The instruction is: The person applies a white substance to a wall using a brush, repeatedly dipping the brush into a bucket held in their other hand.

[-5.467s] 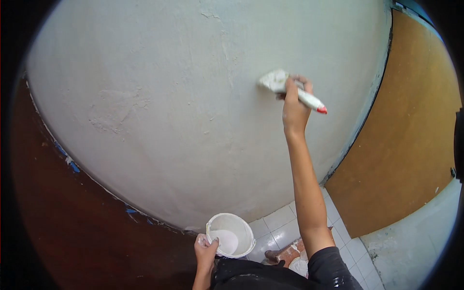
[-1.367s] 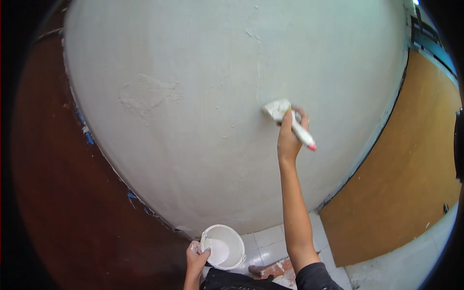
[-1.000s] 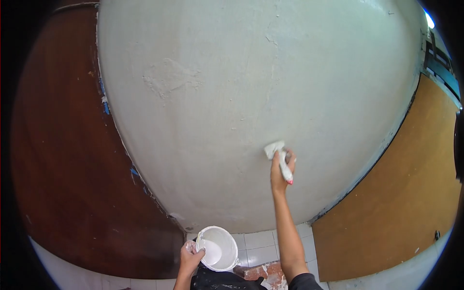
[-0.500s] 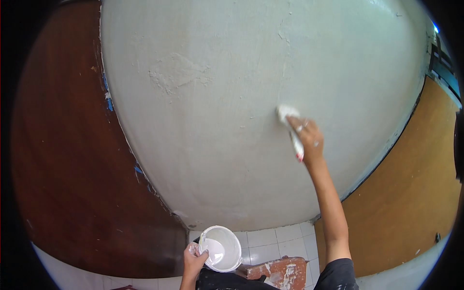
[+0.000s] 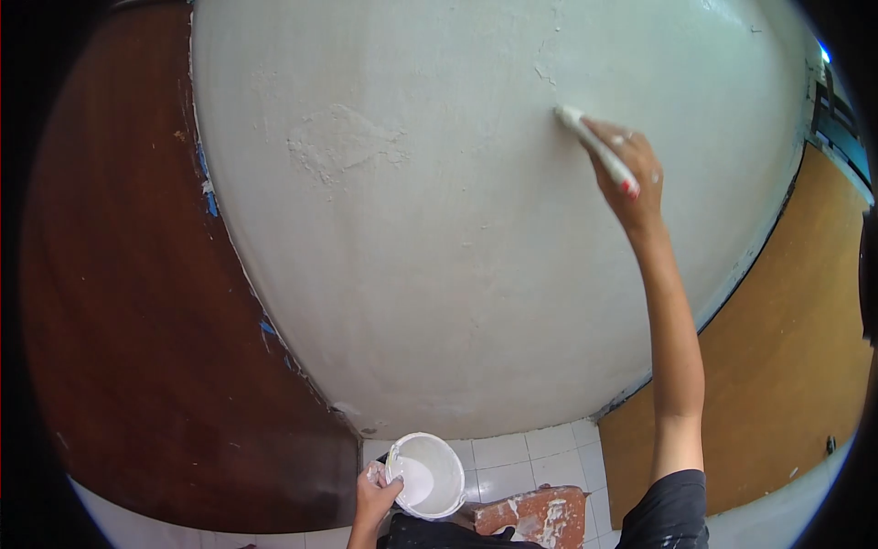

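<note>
My right hand (image 5: 631,169) is wrapped round the handle of a paintbrush (image 5: 596,146), a white one with a red tip at the handle's end. The bristles meet the pale wall (image 5: 412,274) in its upper right part. White paint specks my fingers. Low in the view, my left hand (image 5: 376,494) grips the rim of a white bucket (image 5: 448,471). White paint (image 5: 417,482) lies in the bottom of that bucket, which tilts a little toward me.
A dark brown wooden panel (image 5: 165,302) borders the wall on the left. On the right stands a lighter brown panel (image 5: 759,366). Below are white floor tiles (image 5: 506,479) and a reddish, paint-spattered stool or block (image 5: 549,512). Rough peeling patches (image 5: 343,142) mark the wall.
My right hand has carried the brush upward and slightly right along the wall, and the arm is stretched further. My left hand still holds the bucket in nearly the same place.
</note>
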A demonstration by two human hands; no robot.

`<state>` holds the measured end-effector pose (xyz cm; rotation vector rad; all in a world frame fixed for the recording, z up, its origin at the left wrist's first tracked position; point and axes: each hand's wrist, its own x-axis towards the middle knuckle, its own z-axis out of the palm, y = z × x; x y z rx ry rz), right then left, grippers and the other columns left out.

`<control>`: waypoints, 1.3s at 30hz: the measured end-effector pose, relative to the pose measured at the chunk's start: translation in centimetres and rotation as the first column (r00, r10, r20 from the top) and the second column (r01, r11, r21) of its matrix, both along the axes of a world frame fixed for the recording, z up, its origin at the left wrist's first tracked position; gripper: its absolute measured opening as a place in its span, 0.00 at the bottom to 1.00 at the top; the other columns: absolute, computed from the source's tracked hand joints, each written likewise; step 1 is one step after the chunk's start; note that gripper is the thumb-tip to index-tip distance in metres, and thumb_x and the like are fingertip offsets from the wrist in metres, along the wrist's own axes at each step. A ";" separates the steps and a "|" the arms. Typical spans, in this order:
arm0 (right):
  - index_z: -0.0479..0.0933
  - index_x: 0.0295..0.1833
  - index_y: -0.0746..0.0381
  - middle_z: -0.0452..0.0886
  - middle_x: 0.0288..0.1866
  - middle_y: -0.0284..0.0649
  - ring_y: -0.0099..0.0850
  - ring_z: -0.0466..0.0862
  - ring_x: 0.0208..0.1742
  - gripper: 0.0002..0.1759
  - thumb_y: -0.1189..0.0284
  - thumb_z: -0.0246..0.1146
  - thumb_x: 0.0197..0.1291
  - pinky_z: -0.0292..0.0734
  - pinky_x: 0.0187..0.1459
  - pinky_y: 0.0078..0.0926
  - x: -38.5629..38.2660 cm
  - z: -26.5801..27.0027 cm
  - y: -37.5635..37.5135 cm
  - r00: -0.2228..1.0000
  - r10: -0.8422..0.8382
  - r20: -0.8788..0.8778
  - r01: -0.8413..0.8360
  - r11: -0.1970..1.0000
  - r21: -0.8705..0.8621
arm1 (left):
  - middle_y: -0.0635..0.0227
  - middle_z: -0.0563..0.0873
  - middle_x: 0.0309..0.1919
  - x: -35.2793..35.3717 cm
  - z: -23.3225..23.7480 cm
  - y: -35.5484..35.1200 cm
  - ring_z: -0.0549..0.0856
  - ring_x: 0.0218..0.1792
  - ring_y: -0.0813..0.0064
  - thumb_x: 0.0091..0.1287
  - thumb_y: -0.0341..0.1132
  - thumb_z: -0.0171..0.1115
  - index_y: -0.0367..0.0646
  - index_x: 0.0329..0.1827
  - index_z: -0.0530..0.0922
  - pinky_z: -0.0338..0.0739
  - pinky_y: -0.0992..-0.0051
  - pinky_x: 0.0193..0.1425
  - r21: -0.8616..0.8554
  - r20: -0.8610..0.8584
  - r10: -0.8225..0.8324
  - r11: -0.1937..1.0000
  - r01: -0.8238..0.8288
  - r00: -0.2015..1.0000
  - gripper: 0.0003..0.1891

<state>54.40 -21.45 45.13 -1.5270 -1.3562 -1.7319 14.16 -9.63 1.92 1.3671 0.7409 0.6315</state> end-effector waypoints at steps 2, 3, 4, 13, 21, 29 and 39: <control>0.85 0.57 0.54 0.88 0.51 0.39 0.40 0.86 0.46 0.24 0.82 0.66 0.52 0.82 0.48 0.35 0.2 -5.2 -0.2 0.998 -0.025 -0.052 0.018 0.991 -0.131 | 0.80 0.69 0.25 -0.1 1.1 -0.2 0.68 0.26 0.88 0.55 0.20 0.68 0.45 0.31 0.70 0.62 0.82 0.30 -0.032 0.004 0.022 0.999 -0.022 1.000 0.14; 0.84 0.58 0.54 0.88 0.52 0.40 0.41 0.86 0.46 0.26 0.83 0.65 0.51 0.82 0.48 0.36 0.3 -9.0 -0.1 0.996 -0.024 -0.085 0.005 0.976 -0.217 | 0.80 0.69 0.24 -0.3 0.9 0.0 0.68 0.26 0.88 0.55 0.20 0.68 0.45 0.31 0.70 0.62 0.82 0.30 -0.020 0.001 0.030 0.999 -0.030 1.000 0.13; 0.83 0.59 0.54 0.87 0.52 0.41 0.42 0.86 0.46 0.28 0.83 0.64 0.50 0.82 0.49 0.37 0.3 -12.7 -0.2 0.994 -0.025 -0.111 -0.010 0.954 -0.300 | 0.80 0.69 0.24 -0.5 0.5 0.3 0.68 0.26 0.88 0.55 0.20 0.68 0.45 0.30 0.70 0.62 0.82 0.29 -0.008 0.004 0.039 0.999 -0.039 0.999 0.13; 0.86 0.53 0.53 0.89 0.47 0.38 0.39 0.86 0.44 0.20 0.78 0.71 0.53 0.81 0.47 0.33 0.5 -5.8 1.3 0.998 0.030 -0.051 -0.038 0.984 -0.174 | 0.78 0.71 0.24 -1.4 1.5 1.0 0.69 0.27 0.86 0.52 0.23 0.69 0.44 0.27 0.69 0.64 0.81 0.30 -0.025 -0.001 0.092 0.995 -0.092 0.996 0.13; 0.84 0.58 0.52 0.88 0.52 0.36 0.38 0.86 0.48 0.28 0.83 0.67 0.49 0.82 0.50 0.34 -0.4 -7.5 1.1 0.995 -0.091 -0.050 0.077 0.969 -0.237 | 0.79 0.69 0.24 -2.3 0.6 0.7 0.68 0.26 0.86 0.52 0.22 0.67 0.45 0.26 0.65 0.64 0.81 0.31 -0.036 0.003 0.107 0.994 -0.107 0.994 0.16; 0.85 0.56 0.50 0.88 0.49 0.35 0.38 0.85 0.46 0.23 0.78 0.67 0.52 0.82 0.47 0.33 0.0 -11.1 0.2 0.974 0.002 -0.227 -0.093 0.915 -0.392 | 0.78 0.70 0.28 -3.2 -5.5 2.3 0.70 0.30 0.84 0.58 0.22 0.66 0.44 0.33 0.70 0.67 0.78 0.32 0.154 -0.034 0.074 0.986 -0.068 0.997 0.11; 0.85 0.58 0.49 0.88 0.50 0.35 0.36 0.84 0.44 0.25 0.78 0.69 0.53 0.82 0.45 0.31 2.3 3.6 0.7 0.999 0.008 0.047 -0.005 0.998 -0.055 | 0.78 0.69 0.29 -1.9 -8.3 3.6 0.70 0.31 0.82 0.58 0.22 0.65 0.44 0.36 0.73 0.68 0.77 0.33 0.364 -0.033 0.084 0.929 -0.066 0.996 0.09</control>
